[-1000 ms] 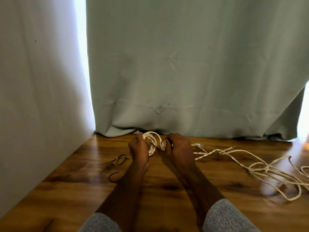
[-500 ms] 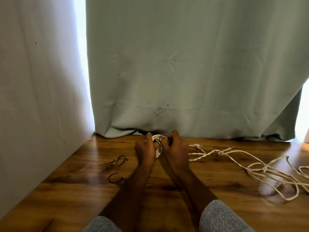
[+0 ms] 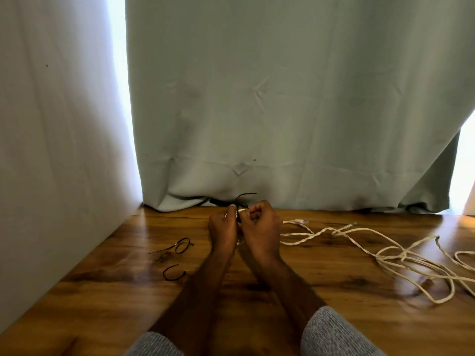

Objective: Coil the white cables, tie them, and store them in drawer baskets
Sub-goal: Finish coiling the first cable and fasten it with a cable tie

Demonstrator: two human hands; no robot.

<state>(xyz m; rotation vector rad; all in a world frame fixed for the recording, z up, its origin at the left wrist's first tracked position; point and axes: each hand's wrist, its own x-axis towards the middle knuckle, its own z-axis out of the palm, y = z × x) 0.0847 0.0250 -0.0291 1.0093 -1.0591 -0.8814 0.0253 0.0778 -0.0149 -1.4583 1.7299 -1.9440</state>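
Tying off the first bundle was the step in hand, by my judgement. Both hands met near the far edge of the wooden table (image 3: 321,317), close to the curtain (image 3: 282,98). The left hand (image 3: 223,228) and right hand (image 3: 262,227) were clenched together around a small coil of white cable (image 3: 241,210), of which only a sliver showed between the fingers. A black tie (image 3: 244,197) stuck up from that grip, its tail pointing right above the knuckles.

So one cable looked coiled and nearly bound, though whether the tie was already cinched could not be told. A good deal remained. A twisted white cable (image 3: 305,233) ran rightward from the hands, and a loose tangle of white cable (image 3: 416,263) sprawled toward the right edge, uncoiled. Two spare black ties lay left of the hands: a looped one (image 3: 181,245) and a curved one (image 3: 174,273) nearer the front edge. No drawer baskets were visible, so storing had not begun.
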